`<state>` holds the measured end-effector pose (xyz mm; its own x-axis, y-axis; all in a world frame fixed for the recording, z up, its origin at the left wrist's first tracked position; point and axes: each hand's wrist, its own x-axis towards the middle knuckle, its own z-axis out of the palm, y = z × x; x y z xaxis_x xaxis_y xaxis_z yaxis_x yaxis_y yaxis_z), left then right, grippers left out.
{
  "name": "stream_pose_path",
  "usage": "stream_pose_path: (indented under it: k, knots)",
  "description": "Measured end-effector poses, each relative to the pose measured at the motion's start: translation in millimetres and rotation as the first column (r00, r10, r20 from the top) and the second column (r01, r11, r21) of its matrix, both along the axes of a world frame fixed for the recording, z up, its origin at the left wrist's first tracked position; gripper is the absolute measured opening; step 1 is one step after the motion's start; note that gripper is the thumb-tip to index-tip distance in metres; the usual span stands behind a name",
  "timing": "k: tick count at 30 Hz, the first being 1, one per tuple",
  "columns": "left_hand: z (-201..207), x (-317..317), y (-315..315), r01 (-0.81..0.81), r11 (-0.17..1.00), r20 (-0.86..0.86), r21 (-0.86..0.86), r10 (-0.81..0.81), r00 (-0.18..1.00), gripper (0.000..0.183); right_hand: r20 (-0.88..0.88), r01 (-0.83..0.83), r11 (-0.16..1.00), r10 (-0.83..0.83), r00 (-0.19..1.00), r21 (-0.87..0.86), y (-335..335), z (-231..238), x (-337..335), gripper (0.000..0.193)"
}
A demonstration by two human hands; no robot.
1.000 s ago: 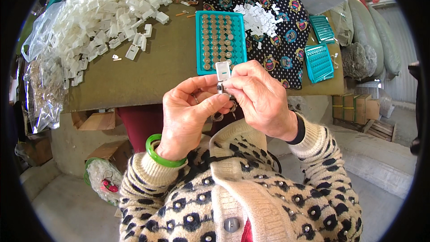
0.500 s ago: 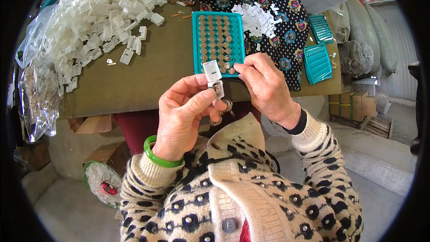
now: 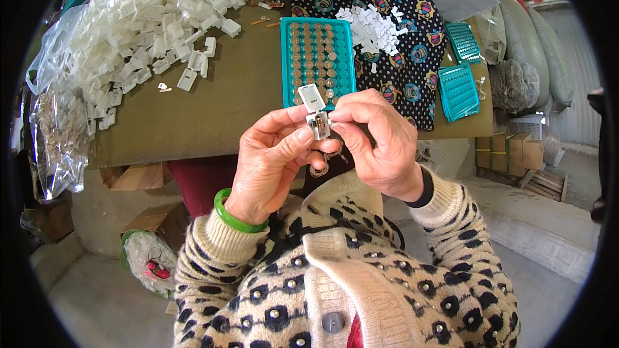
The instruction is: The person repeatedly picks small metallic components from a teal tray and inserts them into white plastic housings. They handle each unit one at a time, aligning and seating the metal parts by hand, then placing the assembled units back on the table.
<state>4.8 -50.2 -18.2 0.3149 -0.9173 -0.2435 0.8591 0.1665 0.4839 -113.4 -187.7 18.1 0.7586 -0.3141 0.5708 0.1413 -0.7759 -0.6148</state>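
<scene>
My left hand point(image 3: 271, 158), with a green bangle at the wrist, grips a small white plastic battery case point(image 3: 312, 98) between thumb and fingers. Its hinged lid is swung up, and metal parts show inside the lower half. Thin coiled wire point(image 3: 318, 171) hangs beneath by my fingers. My right hand point(image 3: 383, 145) is closed in a pinch at the case's right edge; whatever its fingertips hold is too small to make out. Just beyond both hands lies a teal tray point(image 3: 285, 58) with rows of round, coin-like button cells point(image 3: 308, 56); its right-hand columns are bare.
A large heap of white plastic cases point(image 3: 148, 19) covers the table's left side. Small white pieces point(image 3: 371, 29) lie on a patterned dark cloth point(image 3: 412, 58). More teal trays point(image 3: 458, 93) sit at the right edge. Sacks point(image 3: 521, 45) and cardboard boxes point(image 3: 506, 153) stand beyond.
My right hand has come from the tray's near right corner, left and slightly down to the case. The case, in my left hand, has shifted slightly right.
</scene>
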Motion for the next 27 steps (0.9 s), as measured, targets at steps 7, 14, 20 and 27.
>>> stream_pose_path:
  k: [7,14,20,27]
  knots:
    - [-1.9,-6.0,6.1,-0.04,0.998,-0.007,-0.038,0.04,0.999,0.026,0.078,0.063,0.989,-0.053,0.995,-0.131,12.9,-6.2,4.6,0.025]
    - [-0.9,-9.2,13.9,-0.069,0.996,0.011,-0.059,0.069,0.998,0.022,0.04,-0.115,0.984,0.121,0.992,-0.136,10.2,1.2,3.3,0.025]
    - [4.7,-11.2,17.9,-0.081,0.991,0.146,-0.107,0.097,0.985,0.02,-0.106,-0.126,0.689,0.284,0.953,0.714,15.1,16.1,-6.5,0.016]
    - [8.4,-13.6,21.3,-0.1,0.983,0.321,-0.157,0.146,0.936,0.021,0.013,-0.059,0.129,0.335,0.942,0.99,19.8,17.7,-3.4,0.028]
